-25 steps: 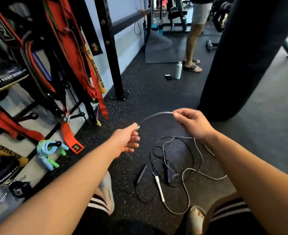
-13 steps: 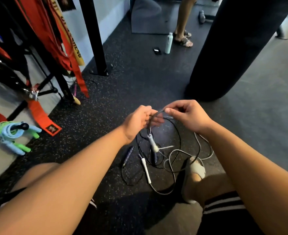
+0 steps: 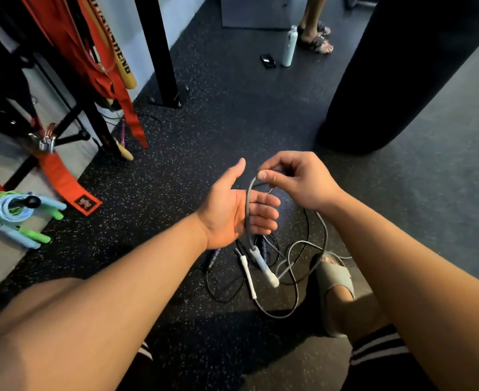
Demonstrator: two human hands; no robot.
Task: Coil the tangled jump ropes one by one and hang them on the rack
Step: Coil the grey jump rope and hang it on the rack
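**Grey rope pinched in the right hand, laid over an open left palm**

The right hand (image 3: 297, 179) pinches the grey jump rope (image 3: 247, 213) between thumb and forefinger, just in front of the foot of the black heavy bag (image 3: 401, 66). From the pinch the cord bends over and runs down across the fingers of the left hand (image 3: 229, 207). That hand lies palm up, a little farther left of the bag, with its fingers loose and gripping nothing.

Below the left hand the cord ends in a white handle (image 3: 263, 266), tilted over the floor; whether it touches down I cannot tell. The rest of the cord drops from the right hand into the tangle of ropes (image 3: 294, 244) on the speckled floor, nearer the person than the bag. A second white handle (image 3: 248, 275) and a dark handle (image 3: 214, 256) lie in that tangle. A sandalled foot (image 3: 335, 277) is planted at its bag-side edge.

Well left of the bag stands the rack (image 3: 72, 114), hung with red straps (image 3: 63, 176). A coiled blue and green rope bundle (image 3: 12, 213) hangs on one of its pegs. Behind the hands, left of the bag, a pale bottle (image 3: 289, 46) stands beside a phone (image 3: 267, 60).
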